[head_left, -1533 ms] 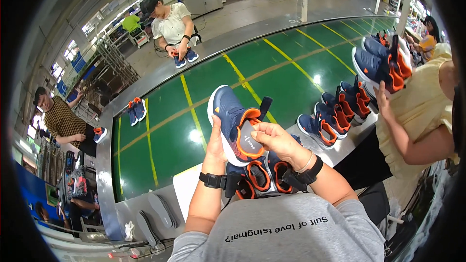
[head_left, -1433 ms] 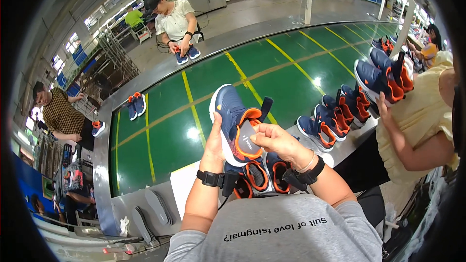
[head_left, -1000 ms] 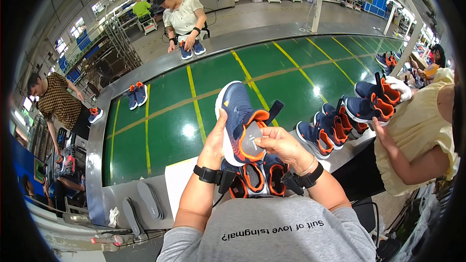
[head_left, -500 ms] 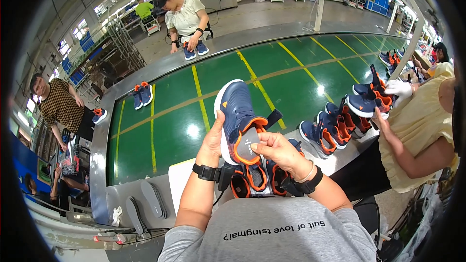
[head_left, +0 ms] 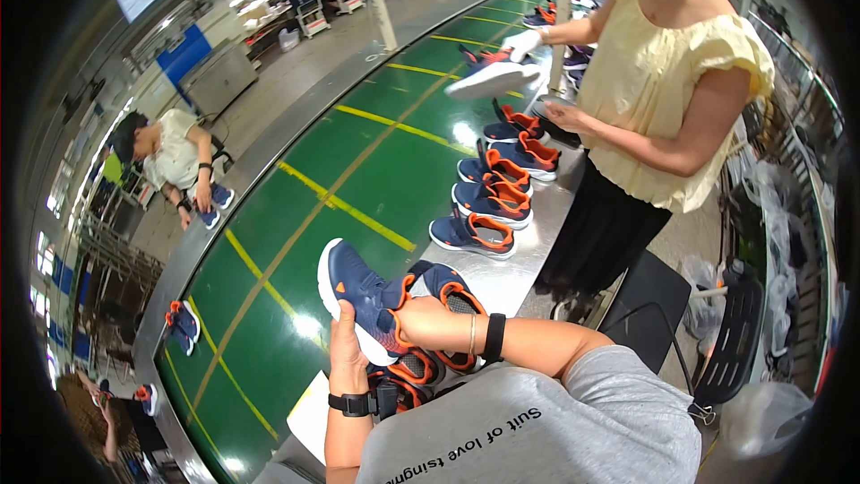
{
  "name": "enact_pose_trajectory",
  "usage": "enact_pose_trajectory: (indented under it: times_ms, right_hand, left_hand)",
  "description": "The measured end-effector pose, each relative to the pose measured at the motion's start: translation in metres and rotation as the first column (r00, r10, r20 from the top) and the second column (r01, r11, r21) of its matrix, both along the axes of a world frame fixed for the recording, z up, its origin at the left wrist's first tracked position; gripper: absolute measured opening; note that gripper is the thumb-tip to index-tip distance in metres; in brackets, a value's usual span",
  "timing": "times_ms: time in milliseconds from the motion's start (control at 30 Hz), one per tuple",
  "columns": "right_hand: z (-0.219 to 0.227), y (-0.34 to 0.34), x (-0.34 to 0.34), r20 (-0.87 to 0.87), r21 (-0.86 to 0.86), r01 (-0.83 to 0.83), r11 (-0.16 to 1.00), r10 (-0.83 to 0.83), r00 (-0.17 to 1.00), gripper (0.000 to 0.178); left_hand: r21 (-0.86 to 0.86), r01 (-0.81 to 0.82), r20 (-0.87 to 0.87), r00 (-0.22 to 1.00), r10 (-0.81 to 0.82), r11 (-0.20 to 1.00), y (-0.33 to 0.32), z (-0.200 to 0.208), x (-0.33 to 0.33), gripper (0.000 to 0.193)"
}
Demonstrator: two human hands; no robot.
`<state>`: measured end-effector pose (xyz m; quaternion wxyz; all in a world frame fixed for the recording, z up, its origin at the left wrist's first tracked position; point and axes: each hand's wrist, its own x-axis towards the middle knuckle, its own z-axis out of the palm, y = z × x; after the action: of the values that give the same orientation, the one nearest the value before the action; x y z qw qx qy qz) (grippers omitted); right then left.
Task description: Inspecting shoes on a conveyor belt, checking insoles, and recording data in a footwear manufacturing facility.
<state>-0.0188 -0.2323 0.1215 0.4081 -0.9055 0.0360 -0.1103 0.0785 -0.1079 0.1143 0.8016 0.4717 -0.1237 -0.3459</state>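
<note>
I hold a navy sneaker (head_left: 363, 298) with a white sole and orange trim above the table edge. My left hand (head_left: 347, 351) grips it from below, at the sole. My right hand (head_left: 421, 315) reaches into its opening, the fingers hidden inside. More navy and orange sneakers (head_left: 428, 360) lie under my arms on the steel table (head_left: 502, 280). Both wrists wear black bands.
A green conveyor belt (head_left: 358, 179) with yellow lines runs past on my left. Several matching sneakers (head_left: 488, 202) stand in a row on the table. A person in a yellow top (head_left: 667, 90) on my right lifts a sneaker (head_left: 491, 72). Other workers sit across the belt.
My head has turned right, so the person in yellow and the row of sneakers now fill the view. The sneaker stays in both my hands, with my right hand pushed deeper into it.
</note>
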Motion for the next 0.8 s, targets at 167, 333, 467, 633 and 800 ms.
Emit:
enact_pose_trajectory:
  times_ms: [167,333,467,633,800]
  right_hand:
    - [0.013,-0.021,-0.012,0.085,-0.373,0.013,0.928,0.02,0.996,0.008]
    - [0.019,-0.038,-0.036,0.217,0.087,0.046,0.995,-0.064,0.974,0.019]
    - [0.004,-0.04,-0.046,0.417,-0.065,0.061,0.996,-0.028,0.908,0.017]
    - [-0.026,-0.095,-0.054,0.206,0.228,-0.021,0.973,-0.027,0.978,0.019]
    - [-0.092,-0.163,-0.074,-0.235,0.72,0.295,0.629,-0.179,0.955,0.023]
  left_hand:
    - [-0.079,0.156,-0.122,0.979,-0.165,0.985,-0.021,0.002,-0.002,0.075]
    - [-0.213,0.085,-0.158,0.98,-0.12,0.973,-0.045,0.012,-0.01,0.071]
    - [-0.23,0.19,-0.096,0.971,-0.217,0.954,-0.058,0.013,-0.008,0.068]
    - [0.027,0.075,-0.002,0.997,-0.075,0.997,-0.04,0.016,0.0,0.068]
    - [0.184,-0.044,0.022,0.999,0.041,0.982,0.04,-0.005,0.01,0.051]
